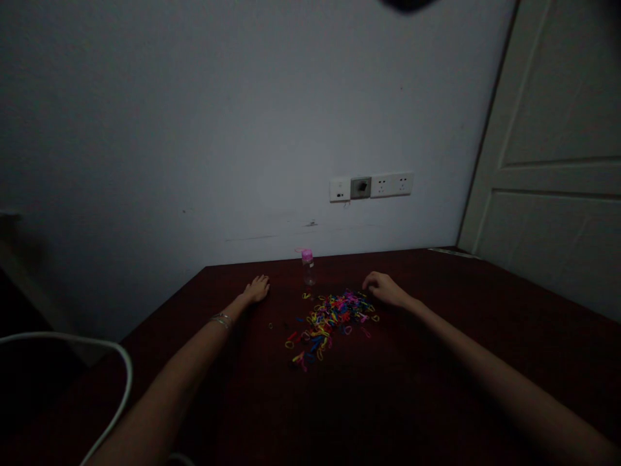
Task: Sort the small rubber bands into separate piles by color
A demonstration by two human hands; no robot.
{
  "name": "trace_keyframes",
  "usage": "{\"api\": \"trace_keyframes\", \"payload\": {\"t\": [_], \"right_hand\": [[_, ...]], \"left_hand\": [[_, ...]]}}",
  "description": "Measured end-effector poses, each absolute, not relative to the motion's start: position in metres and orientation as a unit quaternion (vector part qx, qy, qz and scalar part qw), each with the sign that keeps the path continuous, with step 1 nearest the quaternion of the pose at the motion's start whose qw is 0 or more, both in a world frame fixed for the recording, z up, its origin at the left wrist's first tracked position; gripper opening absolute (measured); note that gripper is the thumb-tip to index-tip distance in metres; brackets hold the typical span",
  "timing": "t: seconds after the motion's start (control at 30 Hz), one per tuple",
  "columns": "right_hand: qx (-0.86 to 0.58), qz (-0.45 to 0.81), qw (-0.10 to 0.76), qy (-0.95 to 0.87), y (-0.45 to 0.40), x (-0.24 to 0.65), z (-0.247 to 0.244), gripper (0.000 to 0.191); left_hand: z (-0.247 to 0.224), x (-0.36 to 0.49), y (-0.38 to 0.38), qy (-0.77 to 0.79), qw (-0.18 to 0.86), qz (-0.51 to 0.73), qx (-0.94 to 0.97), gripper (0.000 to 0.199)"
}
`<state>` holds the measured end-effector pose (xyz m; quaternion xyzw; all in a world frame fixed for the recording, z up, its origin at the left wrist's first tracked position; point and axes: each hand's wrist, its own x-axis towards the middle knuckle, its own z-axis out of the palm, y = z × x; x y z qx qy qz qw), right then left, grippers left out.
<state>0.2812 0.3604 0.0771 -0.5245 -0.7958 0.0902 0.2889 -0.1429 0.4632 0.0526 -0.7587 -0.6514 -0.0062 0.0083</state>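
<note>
While a white cable (128,372) loops in at the lower left beside the left forearm (182,375), the right forearm (485,362) reaches in from the lower right, both stretched out over a dark reddish-brown tabletop (388,382). Bracelets (222,320) circle the left wrist.

Between the arms, a few small bands straggle at the near end of a loose pile of colourful bands (339,312), which spreads across the middle of the tabletop and slants away towards the right hand. Yellow, red, blue, pink and purple loops overlap in it, with the thickest part at the far right.

Well apart from the pile, the left hand (257,288) lies palm down, its grip released and the fingers spread. Just beyond the pile's right edge is the right hand (383,288), its fingers curled towards the bands; whether its grip is clenched on one, I cannot tell.

Between the hands and behind the pile, a small clear bottle (309,273) stands upright with its pink cap (307,255) on. Farther back rises a pale, scuffed wall (242,142) bearing a row of sockets (391,185), with a panelled door (557,226) on the right.
</note>
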Motion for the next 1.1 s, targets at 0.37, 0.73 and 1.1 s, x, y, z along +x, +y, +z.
{"api": "trace_keyframes", "payload": {"t": [0.37,0.73,1.1], "right_hand": [[-0.524,0.103,0.285,-0.796,0.352,0.280,0.072,0.030],[-0.507,0.115,0.290,-0.804,0.349,0.278,0.073,0.030],[-0.502,0.105,0.282,-0.811,0.352,0.265,0.087,0.030]], "left_hand": [[0.066,-0.128,0.479,-0.654,0.009,-0.116,-0.748,0.031],[0.065,-0.136,0.482,-0.677,0.030,-0.134,-0.723,0.032],[0.076,-0.132,0.480,-0.648,0.075,-0.066,-0.756,0.033]]}}
